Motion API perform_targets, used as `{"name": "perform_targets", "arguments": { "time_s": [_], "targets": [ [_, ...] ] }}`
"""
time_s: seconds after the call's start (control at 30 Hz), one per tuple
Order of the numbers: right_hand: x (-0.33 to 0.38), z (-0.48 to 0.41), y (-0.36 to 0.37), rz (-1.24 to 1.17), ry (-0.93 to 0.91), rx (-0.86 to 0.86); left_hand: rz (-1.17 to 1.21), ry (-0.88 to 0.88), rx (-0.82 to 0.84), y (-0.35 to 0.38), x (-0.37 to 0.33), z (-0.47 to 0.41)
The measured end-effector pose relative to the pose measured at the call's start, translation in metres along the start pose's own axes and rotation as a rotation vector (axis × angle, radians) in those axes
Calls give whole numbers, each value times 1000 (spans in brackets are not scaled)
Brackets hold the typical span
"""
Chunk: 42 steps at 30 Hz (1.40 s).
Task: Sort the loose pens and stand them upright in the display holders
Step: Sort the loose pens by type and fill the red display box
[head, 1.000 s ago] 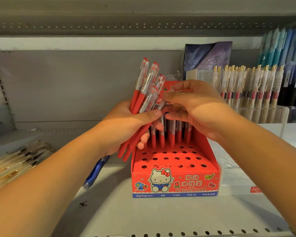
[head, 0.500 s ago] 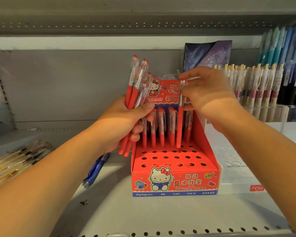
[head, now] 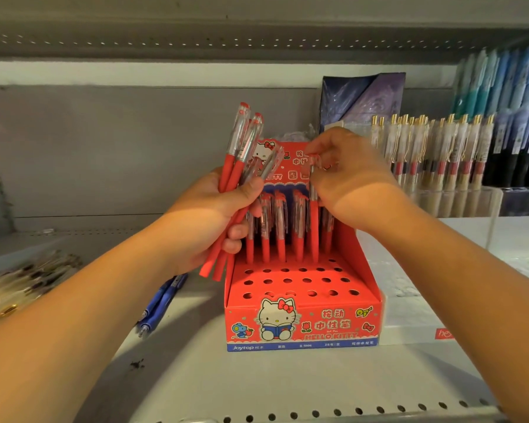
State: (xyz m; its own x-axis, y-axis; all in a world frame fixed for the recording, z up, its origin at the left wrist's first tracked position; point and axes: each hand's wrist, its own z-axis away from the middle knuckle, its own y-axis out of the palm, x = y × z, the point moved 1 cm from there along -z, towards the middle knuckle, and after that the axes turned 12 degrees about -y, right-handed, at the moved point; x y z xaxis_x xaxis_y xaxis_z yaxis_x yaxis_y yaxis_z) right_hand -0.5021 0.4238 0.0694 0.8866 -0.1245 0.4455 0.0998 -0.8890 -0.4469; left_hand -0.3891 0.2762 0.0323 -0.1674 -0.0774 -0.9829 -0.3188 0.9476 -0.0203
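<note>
A red Hello Kitty display holder (head: 303,323) with rows of round holes stands on the shelf at the centre. Several red pens (head: 280,227) stand upright in its back row. My left hand (head: 209,215) grips a bunch of red pens (head: 240,154), tilted, just left of the holder. My right hand (head: 345,175) pinches the clear top of a single red pen (head: 313,227), which stands upright with its tip at the back row, right of centre.
Blue pens (head: 161,303) lie on the shelf under my left forearm. A pile of gold-clipped pens (head: 22,285) lies at far left. A clear holder of gold-topped pens (head: 434,157) stands at right, with blue pens (head: 501,80) and a dark packet (head: 361,99) behind.
My right hand took one red pen from the bunch, carried it right and lowered it upright into the holder's back row. The left hand's bunch shifted slightly left.
</note>
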Motion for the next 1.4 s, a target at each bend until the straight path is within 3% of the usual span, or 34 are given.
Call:
{"name": "perform_targets", "arguments": {
  "time_s": [0.23,0.43,0.53,0.67,0.87,0.93,1.0,1.1,1.27,1.4],
  "targets": [
    [-3,-2,1,18,20,2,3,2,4,2,0,1],
    [0,2,-2,36,53,101,-51,17,-12,2,1,1],
    [4,3,-8,220,52,203,-36,24,-16,3,0,2],
    [13,8,-7,379,93,463,-20,25,-29,5,-1,4],
    [12,6,-12,501,29,480,-43,29,-10,8,-3,7],
    [10,3,-11,389,8,345,-53,36,8,8,-3,8],
    [13,4,-11,6,28,174,-65,35,42,10,-3,9],
    [22,9,-9,-495,101,74,-67,20,107,11,-2,10],
    [28,14,-8,-678,132,13,-122,-1,158,14,-2,14],
    [28,13,-10,-774,155,-31,-132,-14,107,14,-3,14]
  ]
}}
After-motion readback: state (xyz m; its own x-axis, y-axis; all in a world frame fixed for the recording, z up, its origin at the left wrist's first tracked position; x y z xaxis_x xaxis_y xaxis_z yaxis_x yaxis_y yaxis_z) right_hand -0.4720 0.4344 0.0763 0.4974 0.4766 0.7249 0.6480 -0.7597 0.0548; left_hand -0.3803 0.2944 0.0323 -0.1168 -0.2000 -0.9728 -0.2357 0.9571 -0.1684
